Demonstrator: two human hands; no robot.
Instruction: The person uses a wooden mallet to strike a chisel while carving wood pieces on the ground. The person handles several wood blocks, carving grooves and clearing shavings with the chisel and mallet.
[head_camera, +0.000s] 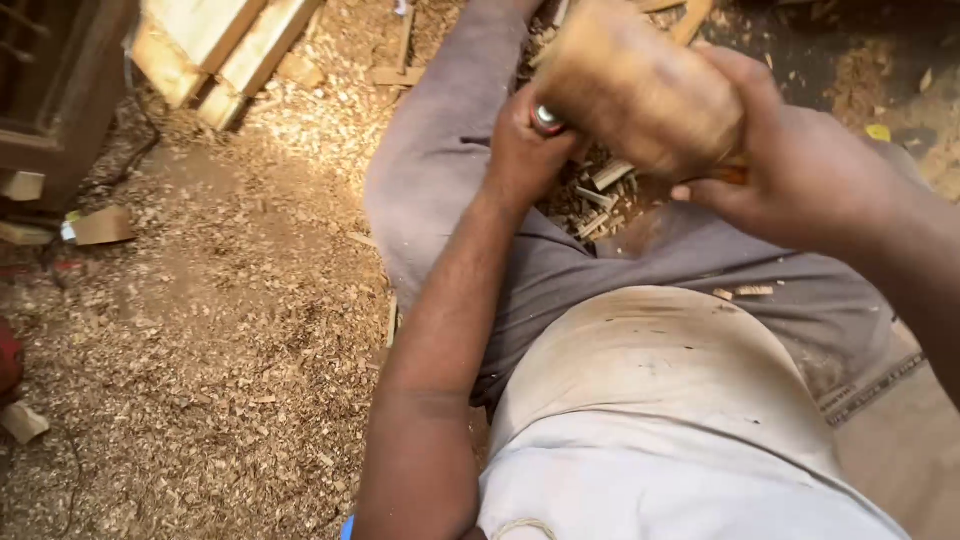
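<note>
We're scanning L to R. Far L: dark wooden frame (60, 90) standing at the edge, small cardboard scrap (100, 226) lying just beside it on the floor (220, 330), which is carrying a thick layer of sawdust & shavings. Upper L: pale wood planks (225, 50) lying tilted on the sawdust. Center: we're seeing the person's grey trouser leg (440, 170) stretching up the frame, w/ dusty white shirt (650, 400) filling the bottom. Left hand (525, 150) is reaching up from below, grip closed tight around a metal-tipped tool (547, 120); only its shiny end is showing, rest hidden in the fist. Tool end is touching the L side of the wood block (640, 85). Block is sitting up top, center-R, blurry, raised above the lap, betw. both hands. Right hand (790, 170) is coming in from the R, fingers wrapping over the block's R side, grip clamped on it. Wood offcuts (600, 195) lying under the block, betw. the legs. Far R: more sawdust, dark ground.
</note>
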